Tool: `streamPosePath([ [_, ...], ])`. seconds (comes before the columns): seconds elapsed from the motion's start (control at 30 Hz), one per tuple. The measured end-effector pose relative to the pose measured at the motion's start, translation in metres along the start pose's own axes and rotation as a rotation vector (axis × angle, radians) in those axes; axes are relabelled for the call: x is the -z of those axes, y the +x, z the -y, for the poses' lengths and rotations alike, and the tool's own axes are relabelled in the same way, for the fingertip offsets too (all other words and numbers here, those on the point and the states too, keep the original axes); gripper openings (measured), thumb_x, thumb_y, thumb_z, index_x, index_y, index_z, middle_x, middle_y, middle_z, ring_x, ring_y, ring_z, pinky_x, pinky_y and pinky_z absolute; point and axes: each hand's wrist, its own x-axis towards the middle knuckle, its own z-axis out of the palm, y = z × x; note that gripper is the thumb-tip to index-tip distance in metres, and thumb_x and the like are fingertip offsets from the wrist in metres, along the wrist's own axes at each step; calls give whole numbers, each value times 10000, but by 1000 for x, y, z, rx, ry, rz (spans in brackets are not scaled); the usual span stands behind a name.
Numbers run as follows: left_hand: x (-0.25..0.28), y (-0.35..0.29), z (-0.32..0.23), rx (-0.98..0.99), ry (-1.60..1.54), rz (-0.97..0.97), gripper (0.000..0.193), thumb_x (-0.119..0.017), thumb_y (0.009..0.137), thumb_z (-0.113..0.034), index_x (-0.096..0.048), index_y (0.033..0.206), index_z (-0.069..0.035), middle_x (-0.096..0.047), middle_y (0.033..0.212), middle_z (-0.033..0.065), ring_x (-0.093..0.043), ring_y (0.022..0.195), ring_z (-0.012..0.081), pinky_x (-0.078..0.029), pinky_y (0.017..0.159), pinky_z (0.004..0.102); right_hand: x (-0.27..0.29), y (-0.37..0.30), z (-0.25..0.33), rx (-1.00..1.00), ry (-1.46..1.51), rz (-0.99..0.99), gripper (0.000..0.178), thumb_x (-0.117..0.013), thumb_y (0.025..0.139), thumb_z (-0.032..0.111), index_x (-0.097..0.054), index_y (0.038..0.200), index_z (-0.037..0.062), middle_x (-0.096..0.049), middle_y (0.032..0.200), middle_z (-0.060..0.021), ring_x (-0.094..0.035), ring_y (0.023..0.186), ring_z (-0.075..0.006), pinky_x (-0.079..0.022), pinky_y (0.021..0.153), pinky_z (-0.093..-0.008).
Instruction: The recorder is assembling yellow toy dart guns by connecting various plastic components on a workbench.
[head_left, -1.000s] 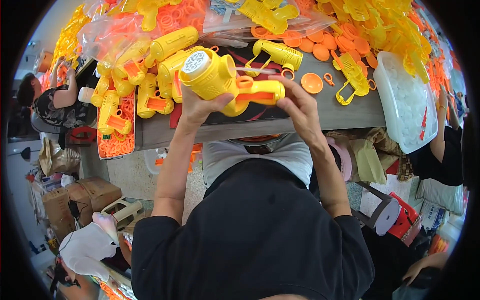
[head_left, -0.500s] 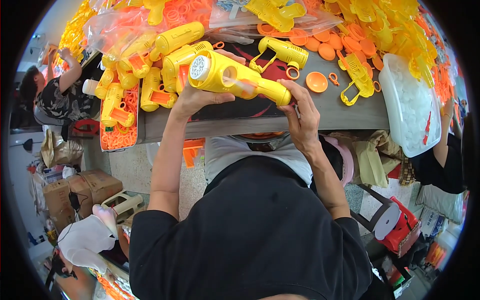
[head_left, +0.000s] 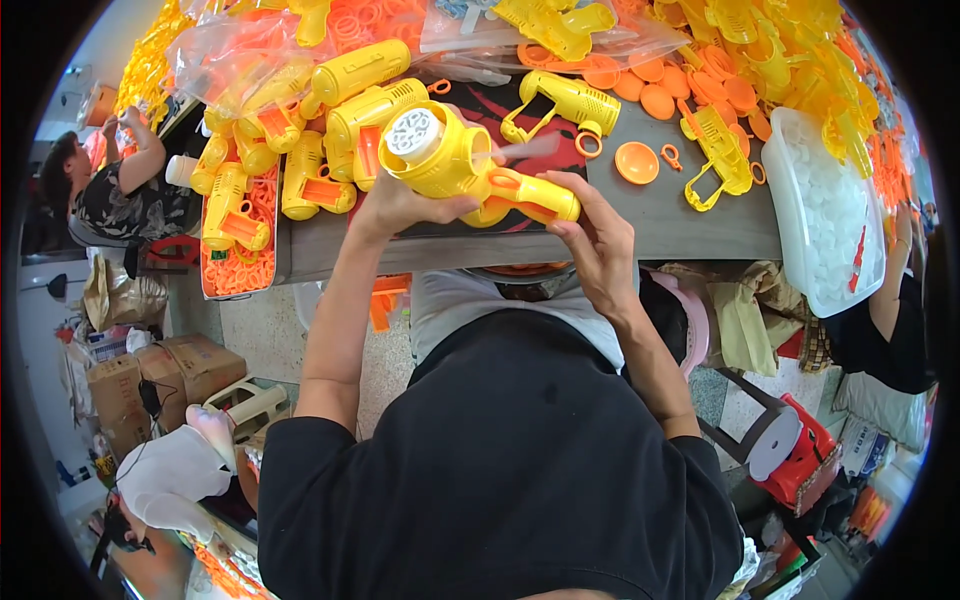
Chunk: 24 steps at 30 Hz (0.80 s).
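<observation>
Over the table's near edge I hold a yellow toy bubble gun (head_left: 455,160). Its round white nozzle with many small holes (head_left: 413,134) points up and to the left. My left hand (head_left: 398,207) is closed round the barrel, its far fingers hidden behind the gun. At the end of the handle, which has an orange trigger (head_left: 507,182), the thumb and fingers of my right hand (head_left: 600,235) pinch the yellow plastic. A blurred clear part (head_left: 528,148) shows beside the barrel. Beyond lies a yellow half shell (head_left: 563,105) with an orange ring (head_left: 588,145).
Several yellow gun bodies (head_left: 360,65) are piled at left, by a tray of small orange parts (head_left: 240,275). On the right are an orange cap (head_left: 637,163), another yellow frame (head_left: 720,155) and a white bin of translucent parts (head_left: 815,250). Other people sit at both sides.
The bubble gun has rolled in my hands, so its orange trigger and handle opening now show and the round side hole faces away. Both hands keep their grip.
</observation>
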Motion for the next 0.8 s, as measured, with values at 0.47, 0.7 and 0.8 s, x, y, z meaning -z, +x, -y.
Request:
streamPosePath([
  [0.47, -9, 3, -3, 71, -263, -12, 921, -894, 698, -76, -384, 1465, -60, -545, 1417, 105, -505, 1340, 237, -407, 1144, 405, -3, -5, -10, 198, -228, -104, 551, -743, 854, 60, -541, 1364, 12, -625, 1341, -144, -583, 1253, -309, -451, 1059, -386],
  [0.7, -6, 3, -4, 89, -247, -10, 944, -901, 686, -84, -377, 1471, -57, -574, 1374, 104, -534, 1297, 225, -422, 1118, 371, -1, -7, -9, 153, -209, -73, 491, -696, 905, 125, -542, 1350, -14, -628, 1315, -160, -598, 1222, -299, -449, 1052, -384],
  [0.8, 7, -1, -10, 270, -36, 20, 931, -858, 718, -129, -335, 1483, -38, -555, 1355, 130, -535, 1282, 267, -433, 1092, 408, 13, -5, -14, -51, -18, 83, 436, -617, 983, 260, -559, 1319, -12, -641, 1270, -154, -634, 1142, -279, -478, 992, -361],
])
